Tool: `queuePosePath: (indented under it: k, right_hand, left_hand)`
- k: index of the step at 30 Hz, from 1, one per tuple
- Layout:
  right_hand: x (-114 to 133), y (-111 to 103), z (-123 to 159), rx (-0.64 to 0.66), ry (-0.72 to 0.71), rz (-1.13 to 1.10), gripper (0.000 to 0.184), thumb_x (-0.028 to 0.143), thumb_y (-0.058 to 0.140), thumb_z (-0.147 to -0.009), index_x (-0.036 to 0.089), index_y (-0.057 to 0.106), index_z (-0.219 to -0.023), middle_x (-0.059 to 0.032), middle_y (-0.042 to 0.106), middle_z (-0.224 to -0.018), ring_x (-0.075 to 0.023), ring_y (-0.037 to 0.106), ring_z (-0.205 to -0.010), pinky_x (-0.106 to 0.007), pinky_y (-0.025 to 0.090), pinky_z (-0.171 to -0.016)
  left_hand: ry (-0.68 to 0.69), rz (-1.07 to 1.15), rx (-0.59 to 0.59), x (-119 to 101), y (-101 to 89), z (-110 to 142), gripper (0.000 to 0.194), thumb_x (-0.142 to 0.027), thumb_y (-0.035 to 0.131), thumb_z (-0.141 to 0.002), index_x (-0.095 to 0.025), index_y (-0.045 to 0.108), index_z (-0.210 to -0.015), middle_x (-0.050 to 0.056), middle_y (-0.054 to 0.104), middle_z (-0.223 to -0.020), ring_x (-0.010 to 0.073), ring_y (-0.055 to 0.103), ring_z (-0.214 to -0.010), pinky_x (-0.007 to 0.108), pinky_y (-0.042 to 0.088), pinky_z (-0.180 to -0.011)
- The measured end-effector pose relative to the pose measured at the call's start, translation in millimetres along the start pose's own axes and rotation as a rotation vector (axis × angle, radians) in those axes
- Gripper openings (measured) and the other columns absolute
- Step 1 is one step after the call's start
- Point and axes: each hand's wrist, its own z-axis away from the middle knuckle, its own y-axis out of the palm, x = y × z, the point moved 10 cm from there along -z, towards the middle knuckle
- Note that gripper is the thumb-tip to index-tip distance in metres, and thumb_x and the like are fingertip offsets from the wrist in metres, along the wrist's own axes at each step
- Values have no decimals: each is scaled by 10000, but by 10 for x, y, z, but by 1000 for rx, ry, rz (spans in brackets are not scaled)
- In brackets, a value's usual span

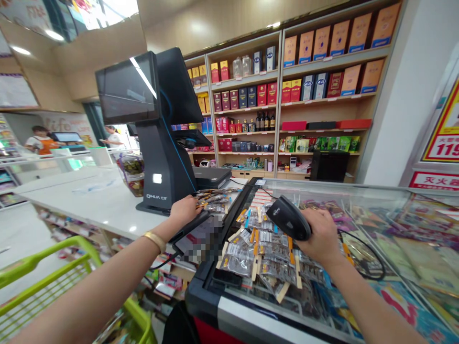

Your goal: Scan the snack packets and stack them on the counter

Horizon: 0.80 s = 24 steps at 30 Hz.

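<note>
My right hand [319,234] grips a black barcode scanner [289,219], its head pointing left above several small clear snack packets [270,248] with orange and cream strips. Those packets lie spread on the glass top of a chest freezer [211,291]. A black cable loops from the scanner to the right of my wrist. At the counter's edge, my left hand [184,210] has its fingers closed at a pile of similar snack packets [217,198]; its fingertips are partly hidden among them.
A black checkout terminal [165,143] stands on the white counter [89,191], a container [132,174] beside it. A green shopping cart [77,248] is at lower left. Shelves [247,110] of boxes and bottles line the back. A person in an orange apron [46,143] stands far left.
</note>
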Motion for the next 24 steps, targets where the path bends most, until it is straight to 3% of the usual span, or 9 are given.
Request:
queuePosePath:
  k: [7, 11, 14, 17, 19, 24]
  right_hand:
    - [-6, -11, 1, -2, 2, 3, 174, 257, 567, -760, 205, 573, -926, -22, 612, -732, -197, 562, -712, -337, 339, -727]
    - [11, -16, -4, -4, -6, 0, 218, 231, 563, -741, 201, 579, -956, -29, 629, -760, -201, 572, -735, -340, 345, -740]
    - [18, -18, -4, -9, -8, -6, 218, 230, 562, -740, 196, 581, -955, -33, 638, -768, -204, 578, -745, -342, 348, -744]
    - [24, -7, -1, -7, -14, -1, 219, 229, 565, -739, 192, 584, -954, -36, 646, -778, -206, 588, -752, -343, 349, -748]
    - [29, -3, -1, -9, -17, 3, 223, 227, 567, -737, 191, 585, -956, -38, 652, -785, -207, 594, -759, -343, 350, -751]
    - [80, -25, -32, -14, -18, -3, 220, 217, 542, -733, 187, 589, -946, -37, 648, -762, -201, 595, -741, -339, 349, -744]
  left_hand:
    - [14, 17, 25, 13, 7, -45, 366, -351, 446, -899, -153, 746, -828, 196, 714, -971, 315, 685, -889, 352, 488, -746]
    - [48, 58, -15, 63, -100, -28, 328, -272, 429, -904, -194, 748, -914, 153, 727, -985, 284, 679, -920, 329, 479, -791]
    - [17, 187, -125, 158, -247, 16, 376, -287, 374, -931, -198, 724, -1039, 119, 733, -1042, 258, 677, -944, 311, 482, -824]
    - [26, 485, -315, 218, -457, 146, 368, -340, 416, -913, -175, 711, -1059, 104, 733, -1049, 242, 684, -918, 316, 518, -831]
    - [169, 601, -431, 99, -613, 291, 328, -375, 508, -872, -179, 706, -1044, 105, 715, -1098, 231, 674, -963, 333, 531, -883]
    - [625, 587, -621, -431, -863, 811, 288, -345, 656, -814, -205, 693, -1063, 109, 682, -1166, 217, 659, -1038, 360, 528, -964]
